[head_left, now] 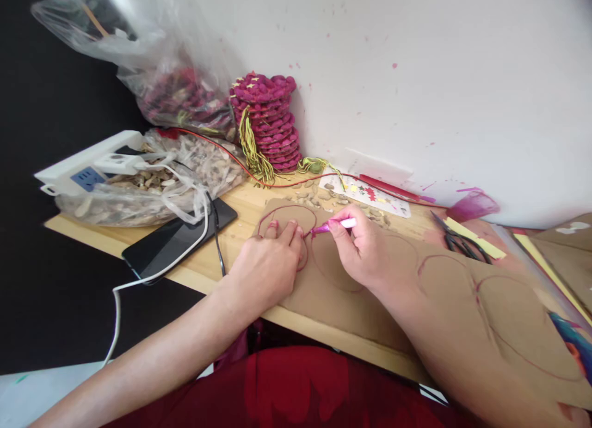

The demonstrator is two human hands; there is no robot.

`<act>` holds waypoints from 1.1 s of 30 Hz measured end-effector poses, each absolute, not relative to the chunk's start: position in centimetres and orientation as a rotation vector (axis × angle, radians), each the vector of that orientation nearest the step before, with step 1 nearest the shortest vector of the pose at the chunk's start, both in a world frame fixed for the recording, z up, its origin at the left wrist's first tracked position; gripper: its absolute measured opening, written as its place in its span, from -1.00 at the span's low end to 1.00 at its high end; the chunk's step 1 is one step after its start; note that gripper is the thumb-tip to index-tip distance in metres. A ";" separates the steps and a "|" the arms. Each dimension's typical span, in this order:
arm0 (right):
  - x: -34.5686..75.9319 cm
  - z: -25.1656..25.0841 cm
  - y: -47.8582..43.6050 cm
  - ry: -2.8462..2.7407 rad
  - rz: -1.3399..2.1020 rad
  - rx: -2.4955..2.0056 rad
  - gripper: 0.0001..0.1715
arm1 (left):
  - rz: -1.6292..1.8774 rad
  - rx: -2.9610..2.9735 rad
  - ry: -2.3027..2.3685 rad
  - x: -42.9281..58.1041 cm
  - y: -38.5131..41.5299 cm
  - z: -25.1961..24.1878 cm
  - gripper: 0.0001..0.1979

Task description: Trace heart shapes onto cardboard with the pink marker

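Note:
A sheet of brown cardboard (324, 304) lies along the wooden table, with several large circles drawn on it in reddish purple. My left hand (272, 255) rests palm down at its left end, fingers spread a little over a circular outline (305, 212); whether a separate disc lies under the fingers is unclear. In my right hand (361, 246) is a white marker (348, 222) with a purple front part, pinched between thumb and fingers. Its tip meets the cardboard at the circle's right edge, just beside my left fingers.
Behind stand a stack of magenta rings (271, 123) and plastic bags (180, 95). At left are a power strip (92, 169), a phone (176, 240) and a white cable (185, 255). Black scissors (462, 240), a sticker sheet (370, 193) and loose shells (314, 197) lie beyond the cardboard.

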State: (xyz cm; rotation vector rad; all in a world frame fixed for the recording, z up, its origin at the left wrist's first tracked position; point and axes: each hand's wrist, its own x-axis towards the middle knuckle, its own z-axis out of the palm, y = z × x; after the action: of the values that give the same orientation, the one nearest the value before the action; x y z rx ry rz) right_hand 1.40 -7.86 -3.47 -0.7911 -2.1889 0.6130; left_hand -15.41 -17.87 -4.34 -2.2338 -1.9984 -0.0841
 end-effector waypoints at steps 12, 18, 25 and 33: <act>1.3 -3.7 -8.0 -2.205 0.618 -0.704 -0.90 | -0.057 -2.225 -1.983 -15.4 -18.0 -4.2 -0.50; 1.4 -3.8 -8.3 -2.223 0.612 -0.652 -0.91 | -0.048 -2.230 -1.988 -15.4 -17.9 -4.2 -0.48; 1.8 -3.8 -6.6 -2.189 0.683 -0.807 -0.83 | -0.052 -2.239 -2.018 -15.3 -18.0 -4.1 -0.49; 1.5 -3.5 -3.0 -2.162 0.713 -0.947 -0.73 | -0.046 -2.240 -2.072 -15.2 -17.8 -4.0 -0.49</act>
State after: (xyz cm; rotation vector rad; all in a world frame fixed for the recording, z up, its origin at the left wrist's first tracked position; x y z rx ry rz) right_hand 1.54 -3.00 -3.49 -0.9474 -2.1620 0.7131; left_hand -15.21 -17.82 -3.98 -2.2403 -2.0722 -0.0457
